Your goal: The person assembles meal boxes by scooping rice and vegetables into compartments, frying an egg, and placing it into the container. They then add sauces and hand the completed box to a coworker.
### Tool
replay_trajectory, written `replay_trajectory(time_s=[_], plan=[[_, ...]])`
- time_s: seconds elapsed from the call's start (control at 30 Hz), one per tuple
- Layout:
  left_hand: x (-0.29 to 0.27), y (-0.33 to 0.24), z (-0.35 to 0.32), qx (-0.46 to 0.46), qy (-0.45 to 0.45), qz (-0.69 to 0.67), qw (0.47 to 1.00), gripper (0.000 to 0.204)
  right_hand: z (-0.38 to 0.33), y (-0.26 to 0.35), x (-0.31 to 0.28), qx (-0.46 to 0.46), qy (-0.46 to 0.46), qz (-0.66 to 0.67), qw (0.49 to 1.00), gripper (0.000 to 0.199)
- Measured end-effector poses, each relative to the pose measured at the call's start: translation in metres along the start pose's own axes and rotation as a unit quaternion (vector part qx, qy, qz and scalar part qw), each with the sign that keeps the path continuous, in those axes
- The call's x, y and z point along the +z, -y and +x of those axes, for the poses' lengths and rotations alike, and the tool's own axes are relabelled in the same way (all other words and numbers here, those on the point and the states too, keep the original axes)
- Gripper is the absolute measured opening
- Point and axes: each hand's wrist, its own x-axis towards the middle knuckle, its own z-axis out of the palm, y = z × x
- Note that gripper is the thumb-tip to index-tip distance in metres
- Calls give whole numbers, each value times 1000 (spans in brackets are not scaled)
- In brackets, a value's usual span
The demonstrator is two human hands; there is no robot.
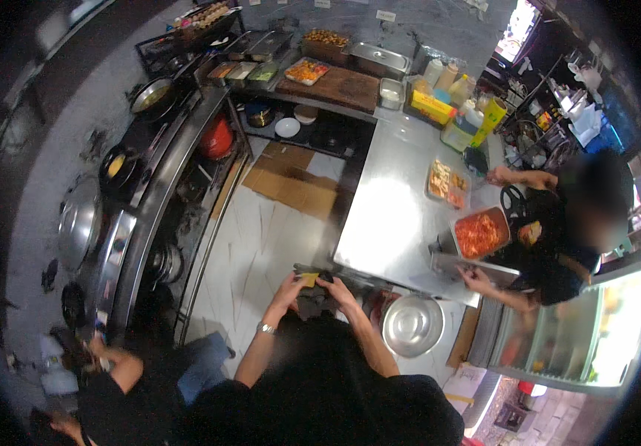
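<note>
My left hand (288,288), with a watch on its wrist, and my right hand (340,290) are raised together in front of my chest. Between them is a small yellow piece (309,279), held at my left fingertips. Below it hangs a dark bundle, perhaps a cloth (311,303), and my right hand's fingers curl over its top edge. Both hands are just short of the near corner of the steel table (380,215). What the dark bundle is cannot be made out.
A person in black stands at the table's right by a tray of red food (478,234) and a tray of pieces (447,183). A steel bowl (412,325) sits low right. Another person crouches at lower left by the stove (138,160). Cardboard (291,178) lies on the floor.
</note>
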Motion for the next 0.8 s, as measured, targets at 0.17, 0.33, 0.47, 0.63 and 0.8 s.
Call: replay_trajectory(time_s=[0.17,0.33,0.47,0.63,0.8], plan=[[-106,-31,97,-4,-106,-107,989,46,218,108,-136,-257,-224,-201,918,48],[-235,28,124,-88,-206,-231,947,38,380,372,-172,-409,-459,-369,697,64],[-314,-16,190,-300,-112,-187,929,37,482,492,-239,-252,-509,-499,655,64],[-384,-97,241,-318,-62,-224,919,36,592,484,-84,-329,-402,-550,654,43],[-424,-170,424,-238,-21,-157,958,45,570,478,-21,-316,-301,-308,845,50]])
